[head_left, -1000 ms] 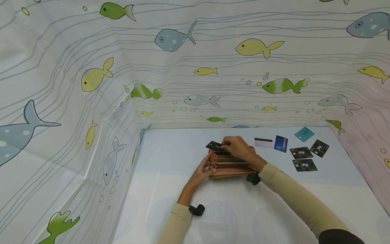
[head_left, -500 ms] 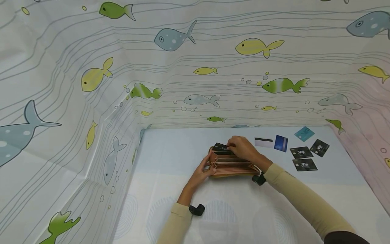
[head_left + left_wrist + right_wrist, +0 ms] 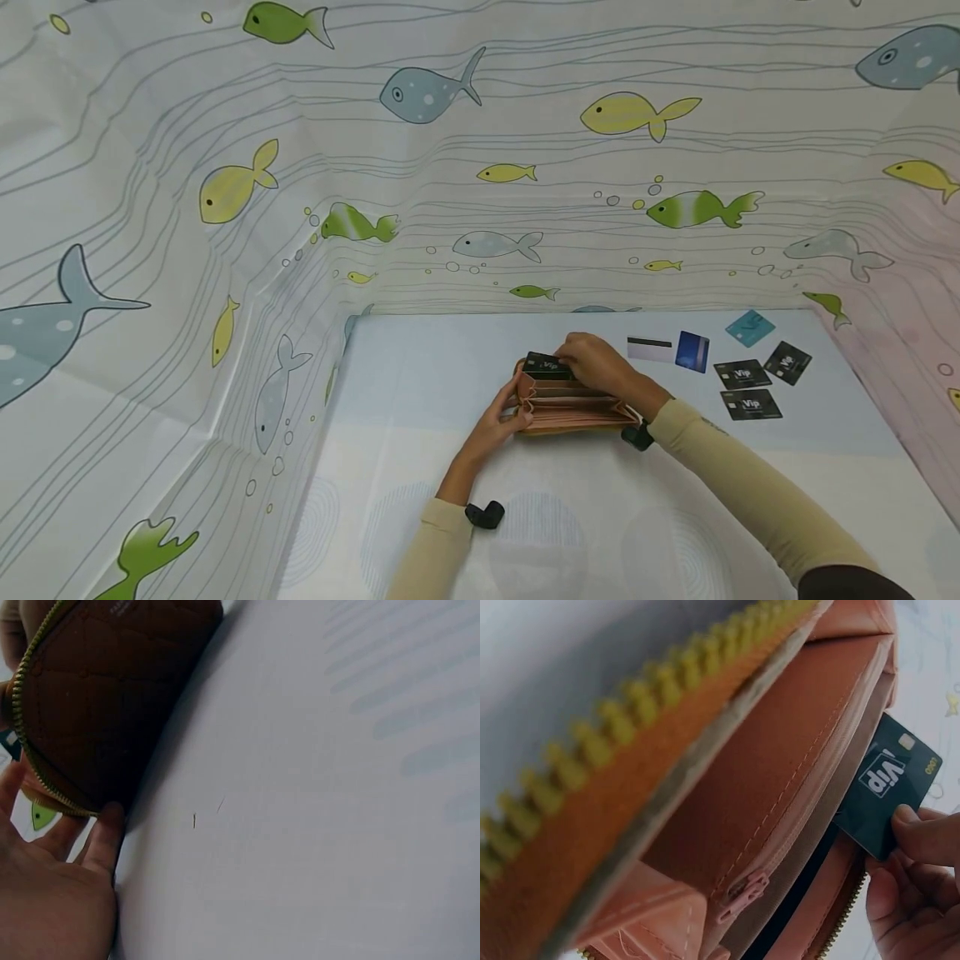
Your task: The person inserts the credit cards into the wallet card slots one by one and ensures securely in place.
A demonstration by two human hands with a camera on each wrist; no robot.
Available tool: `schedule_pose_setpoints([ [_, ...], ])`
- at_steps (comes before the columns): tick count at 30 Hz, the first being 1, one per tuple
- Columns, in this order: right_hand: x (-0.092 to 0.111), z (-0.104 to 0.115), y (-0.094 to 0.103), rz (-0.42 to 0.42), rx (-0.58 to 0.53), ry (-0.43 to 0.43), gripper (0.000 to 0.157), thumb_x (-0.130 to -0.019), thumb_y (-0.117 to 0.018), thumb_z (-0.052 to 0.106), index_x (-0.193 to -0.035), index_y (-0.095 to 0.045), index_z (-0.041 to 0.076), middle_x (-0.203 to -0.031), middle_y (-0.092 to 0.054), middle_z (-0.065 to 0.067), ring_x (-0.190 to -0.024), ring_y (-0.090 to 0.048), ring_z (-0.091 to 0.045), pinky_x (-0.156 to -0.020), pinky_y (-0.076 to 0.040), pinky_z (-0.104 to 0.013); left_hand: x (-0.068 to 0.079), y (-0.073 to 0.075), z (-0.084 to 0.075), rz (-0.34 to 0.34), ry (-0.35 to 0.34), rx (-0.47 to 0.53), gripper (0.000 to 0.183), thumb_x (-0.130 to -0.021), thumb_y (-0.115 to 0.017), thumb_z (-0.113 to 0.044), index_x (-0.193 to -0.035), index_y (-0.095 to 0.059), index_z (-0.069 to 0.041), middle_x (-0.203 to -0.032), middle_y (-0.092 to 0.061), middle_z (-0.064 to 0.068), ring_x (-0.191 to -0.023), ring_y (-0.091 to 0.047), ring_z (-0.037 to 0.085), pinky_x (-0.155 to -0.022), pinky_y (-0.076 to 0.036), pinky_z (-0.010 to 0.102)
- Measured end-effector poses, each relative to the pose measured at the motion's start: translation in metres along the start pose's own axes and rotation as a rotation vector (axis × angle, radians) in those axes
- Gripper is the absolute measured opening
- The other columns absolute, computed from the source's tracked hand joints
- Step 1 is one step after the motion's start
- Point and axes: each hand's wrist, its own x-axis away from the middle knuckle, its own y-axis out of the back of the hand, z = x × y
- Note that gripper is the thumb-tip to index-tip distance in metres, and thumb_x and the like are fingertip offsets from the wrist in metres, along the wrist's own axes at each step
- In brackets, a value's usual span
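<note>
R grip point(image 3: 597, 364) pinched black rect. plastic Vip card point(image 3: 542, 366), partly in brown quilted zip wallet point(image 3: 105, 697); L grip point(image 3: 497, 423) held wallet's L end.

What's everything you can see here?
Flat tabletop: one, pale, lower middle
Fish-print sheet: one, white, around tabletop
Quilted zip wallet: one, brown, open on tabletop
Rectangular held Vip card: one, black, at wallet's opening
Loose rectangular Vip cards: three, black, tabletop's right
Striped rectangular card: one, white, right of wallet
Tilted rectangular card: one, blue, beside striped card
Angled card: one, teal, behind loose cards
Wrist devices: two, black, wrists
Arm covering: one, black, bottom edge
Sleeves: two, beige, both arms
Left hand: one, gripping wallet
Right hand: one, pinching held card
</note>
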Motion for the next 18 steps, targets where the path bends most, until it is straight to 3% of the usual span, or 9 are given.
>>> schedule_pose_setpoints([
  [5,-0.001,0.001,-0.002,0.011,0.065,0.030,0.017,-0.094,-0.065,0.002,-0.105,-0.078,0.003,-0.086,-0.066,-0.004,-0.077,-0.060,-0.012,-0.070,-0.053,-0.029,-0.005,-0.001,0.017,-0.032,-0.015,-0.003,0.080,-0.098,-0.062,-0.016,-0.161,-0.017,-0.034,-0.164,-0.026,0.008,-0.141,-0.038,0.034,-0.100,-0.048,0.041],
  [12,-0.001,0.004,0.000,0.005,0.156,0.079,0.017,-0.094,-0.067,0.001,-0.106,-0.078,0.004,-0.085,-0.064,-0.003,-0.077,-0.058,-0.012,-0.069,-0.053,-0.026,-0.003,-0.004,0.017,-0.037,-0.025,-0.007,0.077,-0.099,-0.063,-0.021,-0.158,-0.019,-0.043,-0.157,-0.038,0.007,-0.137,-0.045,0.032,-0.099,-0.050,0.043],
  [18,-0.002,0.006,0.004,-0.007,0.210,0.132,0.018,-0.095,-0.065,0.001,-0.107,-0.078,0.004,-0.088,-0.064,-0.005,-0.080,-0.060,-0.015,-0.070,-0.053,-0.028,-0.003,-0.004,0.014,-0.025,-0.039,0.001,0.078,-0.098,-0.064,-0.023,-0.158,-0.018,-0.046,-0.158,-0.037,0.003,-0.136,-0.046,0.031,-0.097,-0.051,0.040],
])
